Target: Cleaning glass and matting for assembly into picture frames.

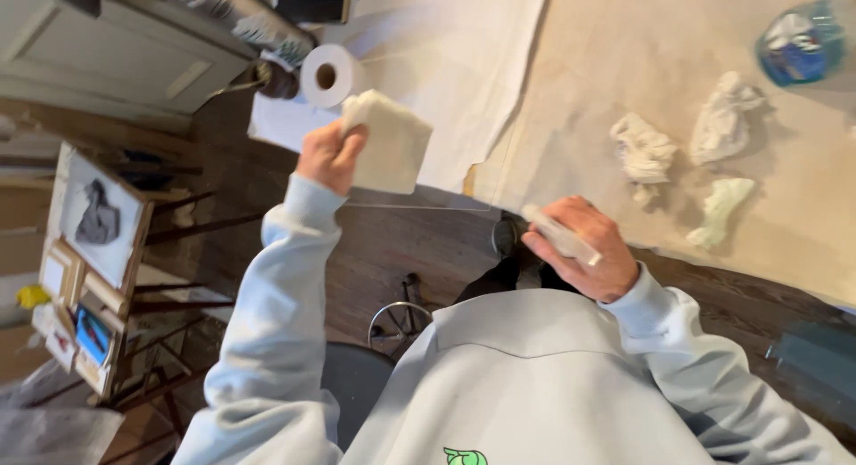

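Spread widest, across the upper right: tan paper cover [624, 37] over a work table, probably laid to shield the top. Beside it, toward the middle, a white sheet [464, 55] with its edge lapped under the tan layer.

Held up between the body and the table edge: a clear pane [419, 205], almost invisible, readable mainly by its thin near edge and a pale strip at the right end. Seemingly kept off the table and gripped at the edge so that the broad face stays free of fingers.

Parked at the far corner, well apart from both hands: a blue bottle [802, 41], blurred. Standing on end near the white sheet: a roll of paper towel [332, 75], close to the raised hand. Scattered on the tan paper, near one another but not touching the pane: three crumpled wads [644, 151].

Pressed flat near the pane's left end: a folded towel pad [392, 144], pale and square; cannot tell whether in contact with the clear face.

Left hand [330, 157]: clenched on the pad's corner, fingers [352, 139] curled tight over the fold.

Right hand [584, 251]: wrapped around the pane's right edge, fingers [571, 217] closed over the pale strip, thumb beneath.
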